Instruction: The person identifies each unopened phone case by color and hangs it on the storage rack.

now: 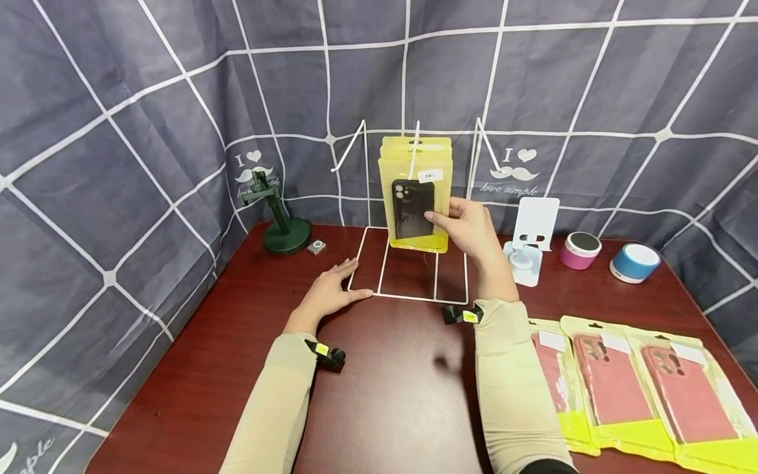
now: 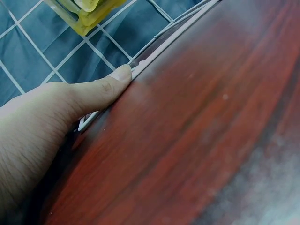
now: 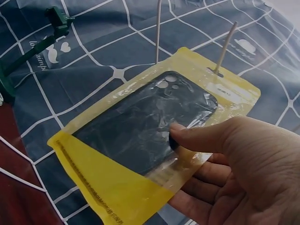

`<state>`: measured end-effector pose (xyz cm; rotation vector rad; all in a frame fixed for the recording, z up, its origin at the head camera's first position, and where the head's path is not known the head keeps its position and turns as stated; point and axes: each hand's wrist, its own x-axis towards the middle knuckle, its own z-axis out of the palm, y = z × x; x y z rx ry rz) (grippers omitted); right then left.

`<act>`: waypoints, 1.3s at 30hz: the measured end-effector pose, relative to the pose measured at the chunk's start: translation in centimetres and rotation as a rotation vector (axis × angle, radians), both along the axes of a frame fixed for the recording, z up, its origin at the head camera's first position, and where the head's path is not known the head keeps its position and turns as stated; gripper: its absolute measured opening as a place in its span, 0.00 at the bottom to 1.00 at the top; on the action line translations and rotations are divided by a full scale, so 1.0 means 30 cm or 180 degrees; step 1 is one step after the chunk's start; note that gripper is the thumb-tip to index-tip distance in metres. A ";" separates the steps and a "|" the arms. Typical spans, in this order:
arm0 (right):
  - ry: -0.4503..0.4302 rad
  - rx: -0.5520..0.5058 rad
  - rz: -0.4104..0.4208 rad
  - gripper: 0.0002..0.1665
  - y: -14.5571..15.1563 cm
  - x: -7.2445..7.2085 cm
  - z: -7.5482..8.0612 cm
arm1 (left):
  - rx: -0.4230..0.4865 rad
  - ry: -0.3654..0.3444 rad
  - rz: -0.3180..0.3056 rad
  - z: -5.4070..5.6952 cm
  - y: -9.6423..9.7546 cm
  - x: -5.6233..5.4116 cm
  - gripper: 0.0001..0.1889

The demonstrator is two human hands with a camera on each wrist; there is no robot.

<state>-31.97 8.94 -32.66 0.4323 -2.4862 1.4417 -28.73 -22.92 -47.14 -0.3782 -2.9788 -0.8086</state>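
Note:
A clear-and-yellow package with a black phone case [image 1: 412, 209] hangs by its top slot on the middle prong [image 1: 415, 148] of a white wire rack [image 1: 408, 298]. My right hand [image 1: 470, 227] pinches its right edge, thumb on the front over the case and fingers behind, as the right wrist view also shows. Behind it, another yellow package edge [image 1: 403, 141] sticks up. My left hand [image 1: 328, 289] rests at the rack base's front left corner, fingers extended along the side. In the left wrist view its thumb [image 2: 105, 89] presses on the front wire.
Several packaged red phone cases [image 1: 616, 382] lie at the right. Toward the back right stand a white phone stand [image 1: 535, 224], a pink speaker [image 1: 580, 251] and a blue one [image 1: 633, 263]. A dark green stand [image 1: 287, 235] and a small silver device [image 1: 316, 247] are at the back left.

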 end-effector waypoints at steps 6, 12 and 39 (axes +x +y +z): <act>0.0072 -0.0002 -0.0104 0.18 -0.011 -0.015 -0.012 | 0.0014 -0.0011 -0.0016 -0.002 0.003 -0.002 0.53; 0.0089 -0.0060 -0.0095 0.16 -0.017 -0.016 -0.014 | 0.0043 0.0008 0.0002 0.000 0.001 0.003 0.53; 0.0196 0.0267 -0.0185 0.19 0.066 0.033 0.048 | 0.0061 0.0020 0.0004 -0.006 0.005 -0.004 0.53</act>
